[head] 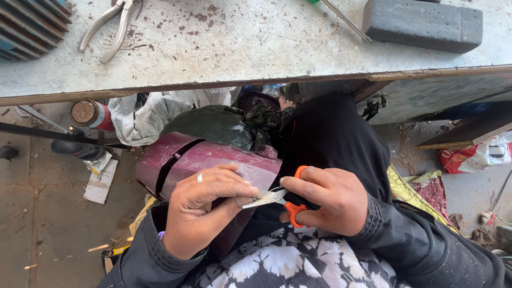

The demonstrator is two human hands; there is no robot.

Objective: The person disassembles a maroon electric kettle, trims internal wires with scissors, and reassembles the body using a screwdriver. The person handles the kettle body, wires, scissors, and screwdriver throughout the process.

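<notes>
My right hand (325,200) grips orange-handled scissors (285,201), fingers through the loops, with the blades pointing left. The blade tips meet the fingertips of my left hand (205,210), which wears a ring and pinches something small that I cannot make out. Under my left hand a dark maroon curved plastic panel (213,160) rests on my lap. Both arms wear dark sleeves over a black and white flowered cloth (288,261).
A scratched grey metal workbench (240,48) spans the top, bearing pliers (109,24), a dark grey block (421,24) and a thin rod (346,21). Below it lie a spray can (90,114), white cloth (144,117) and a dark green bundle (213,125). Scraps litter the concrete floor.
</notes>
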